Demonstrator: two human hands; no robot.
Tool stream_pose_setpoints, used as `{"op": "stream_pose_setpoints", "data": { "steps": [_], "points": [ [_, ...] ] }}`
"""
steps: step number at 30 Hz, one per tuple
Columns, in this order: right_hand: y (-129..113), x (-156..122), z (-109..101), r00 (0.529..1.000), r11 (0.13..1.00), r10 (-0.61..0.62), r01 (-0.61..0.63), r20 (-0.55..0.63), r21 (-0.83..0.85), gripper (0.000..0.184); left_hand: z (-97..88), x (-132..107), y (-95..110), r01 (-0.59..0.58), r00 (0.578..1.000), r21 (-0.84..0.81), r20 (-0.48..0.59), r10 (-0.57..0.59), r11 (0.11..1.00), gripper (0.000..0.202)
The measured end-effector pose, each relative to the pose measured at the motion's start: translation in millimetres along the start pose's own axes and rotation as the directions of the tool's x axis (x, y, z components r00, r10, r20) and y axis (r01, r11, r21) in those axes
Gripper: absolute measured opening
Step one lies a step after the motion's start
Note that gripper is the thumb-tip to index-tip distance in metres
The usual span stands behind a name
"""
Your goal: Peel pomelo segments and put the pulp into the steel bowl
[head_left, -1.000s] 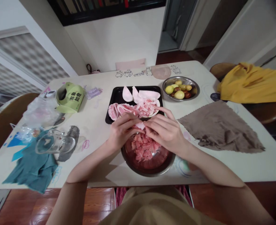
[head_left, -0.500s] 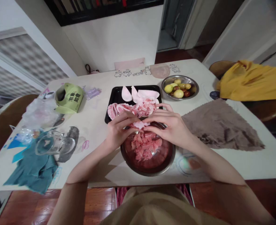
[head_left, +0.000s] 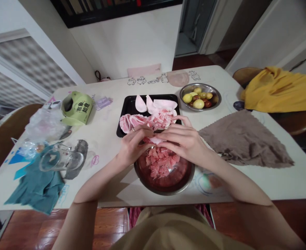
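Observation:
Over the far rim of a steel bowl (head_left: 180, 184), my left hand (head_left: 136, 144) and my right hand (head_left: 183, 139) pinch a piece of raw meat (head_left: 154, 140) between them. Pink and white in colour, the piece is partly covered by my fingers. Inside the bowl lies a heap of red raw meat pieces (head_left: 159, 163). Just beyond my hands is a black tray (head_left: 128, 104) with pale pink slabs (head_left: 164, 104) at its back. Thin fatty meat slices (head_left: 160, 119) are piled at its front.
A metal bowl of fruit (head_left: 200, 97) stands at the back right, near a grey-brown cloth (head_left: 249, 142). On the left are a glass jug (head_left: 60, 158), a teal cloth (head_left: 38, 187), a green box (head_left: 77, 107) and a plastic bag (head_left: 45, 123). Yellow fabric (head_left: 280, 90) drapes a chair.
My right-hand fingers have closed in over the piece of meat, so less of it shows. Both hands stay above the bowl's far rim.

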State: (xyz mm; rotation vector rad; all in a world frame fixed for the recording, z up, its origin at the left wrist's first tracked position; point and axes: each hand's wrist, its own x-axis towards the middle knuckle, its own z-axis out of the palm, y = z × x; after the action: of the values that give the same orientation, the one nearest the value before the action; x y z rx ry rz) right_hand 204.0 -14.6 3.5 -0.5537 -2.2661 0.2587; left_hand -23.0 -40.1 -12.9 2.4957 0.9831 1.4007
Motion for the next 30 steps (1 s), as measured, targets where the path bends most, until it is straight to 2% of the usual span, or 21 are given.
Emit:
{"op": "stream_pose_setpoints", "data": {
  "steps": [3, 9, 13, 19, 23, 25, 30],
  "points": [
    [-3, 0, -2, 0.999, 0.997, -0.046, 0.045, -0.020, -0.057, 0.011, -0.1, 0, 0, -0.068, 0.998, 0.018, 0.005, 0.068, 0.998, 0.018],
    [-14, 0, -2, 0.983, 0.960, -0.167, 0.146, -0.070, -0.238, 0.013, -0.2, 0, 1, -0.092, 0.995, 0.002, -0.036, 0.092, 0.996, 0.017],
    [-17, 0, 4, 0.985, 0.966, -0.122, 0.089, -0.124, -0.244, 0.011, -0.2, -2, 3, -0.157, 0.987, 0.002, -0.033, 0.157, 0.988, 0.010],
    [-15, 1, 10, 0.984, 0.996, 0.010, -0.026, -0.176, -0.084, 0.011, -0.4, -5, -1, -0.241, 0.970, 0.030, 0.001, 0.241, 0.970, 0.011],
    [-12, 2, 7, 0.996, 0.997, 0.015, -0.021, -0.090, -0.069, 0.007, 0.3, -6, -6, -0.230, 0.973, 0.048, -0.002, 0.230, 0.972, 0.012],
    [-12, 1, 4, 0.999, 0.996, 0.004, -0.007, -0.040, -0.085, 0.011, 1.2, -6, -7, -0.229, 0.973, 0.067, 0.002, 0.229, 0.971, 0.012],
    [-16, -1, 2, 0.997, 0.965, -0.076, 0.071, -0.011, -0.250, 0.015, 2.9, -4, -4, -0.220, 0.975, 0.122, 0.013, 0.220, 0.968, 0.013]
  ]
}}
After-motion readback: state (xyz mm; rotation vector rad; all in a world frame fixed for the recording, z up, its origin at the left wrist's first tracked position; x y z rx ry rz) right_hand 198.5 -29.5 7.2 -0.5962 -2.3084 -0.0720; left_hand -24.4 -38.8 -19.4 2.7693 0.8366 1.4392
